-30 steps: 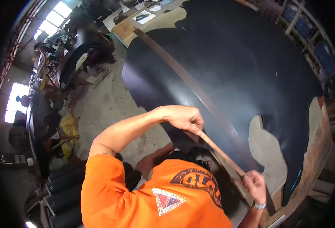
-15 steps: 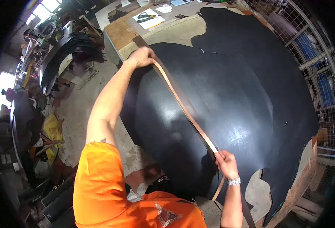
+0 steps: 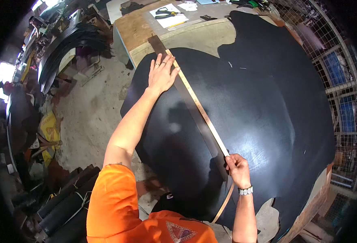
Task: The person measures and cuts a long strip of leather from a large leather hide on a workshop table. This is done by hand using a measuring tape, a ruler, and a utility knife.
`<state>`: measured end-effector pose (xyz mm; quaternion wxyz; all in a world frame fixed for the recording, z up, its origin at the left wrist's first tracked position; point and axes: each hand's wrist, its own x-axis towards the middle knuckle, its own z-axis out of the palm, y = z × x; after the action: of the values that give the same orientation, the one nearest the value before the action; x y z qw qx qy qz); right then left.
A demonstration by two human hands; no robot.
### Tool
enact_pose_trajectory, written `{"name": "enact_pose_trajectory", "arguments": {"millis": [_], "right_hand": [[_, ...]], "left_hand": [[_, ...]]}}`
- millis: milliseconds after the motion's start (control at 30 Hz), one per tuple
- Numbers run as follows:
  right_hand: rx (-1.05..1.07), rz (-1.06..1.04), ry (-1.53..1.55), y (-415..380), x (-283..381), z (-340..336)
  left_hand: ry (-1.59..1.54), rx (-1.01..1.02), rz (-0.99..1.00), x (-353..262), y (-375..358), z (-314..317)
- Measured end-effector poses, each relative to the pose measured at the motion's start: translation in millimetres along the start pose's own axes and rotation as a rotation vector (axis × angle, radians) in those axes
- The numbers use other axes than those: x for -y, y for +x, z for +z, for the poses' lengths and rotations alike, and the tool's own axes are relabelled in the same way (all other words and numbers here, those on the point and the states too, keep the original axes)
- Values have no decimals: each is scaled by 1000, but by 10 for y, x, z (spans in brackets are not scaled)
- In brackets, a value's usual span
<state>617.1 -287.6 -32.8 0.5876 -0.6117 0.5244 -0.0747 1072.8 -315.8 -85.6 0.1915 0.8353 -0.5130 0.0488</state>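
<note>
Worktop: I see it mostly covered, under the black sheet.
Black sheet: spread wide, beneath strip and tape.
Wire rack: at right, blue things behind its mesh.
Dark strip: lying across the sheet.
Tape: along the strip, its tail curving past my right grip.
Left grip: flattened, fingers spread over strip and tape.
Right grip: pinching the tape.

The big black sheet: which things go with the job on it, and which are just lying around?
Seem part of the job:
black sheet, spread underneath
dark strip, lying on it
measuring tape, under the flat left hand and pinched by the right hand

Seem just lying about:
pliers
white paper
black rolls
</note>
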Motion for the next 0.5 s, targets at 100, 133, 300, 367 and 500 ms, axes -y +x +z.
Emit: {"name": "enact_pose_trajectory", "arguments": {"millis": [100, 133, 300, 367, 500], "right_hand": [[-5, 16, 35, -62, 10, -24], [-14, 18, 54, -99, -5, -39], [-154, -111, 104, -675, -366, -275], [-239, -82, 151, -1153, -415, -453], [-462, 148, 303, -2429, -1225, -884]], "left_hand": [[10, -11, -8, 1, 19, 12], [-1, -18, -10, 6, 21, 12], [85, -167, 184, -69, 96, -228], [365, -51, 250, -203, 89, -333], [496, -166, 780, 888, 560, 412]]}}
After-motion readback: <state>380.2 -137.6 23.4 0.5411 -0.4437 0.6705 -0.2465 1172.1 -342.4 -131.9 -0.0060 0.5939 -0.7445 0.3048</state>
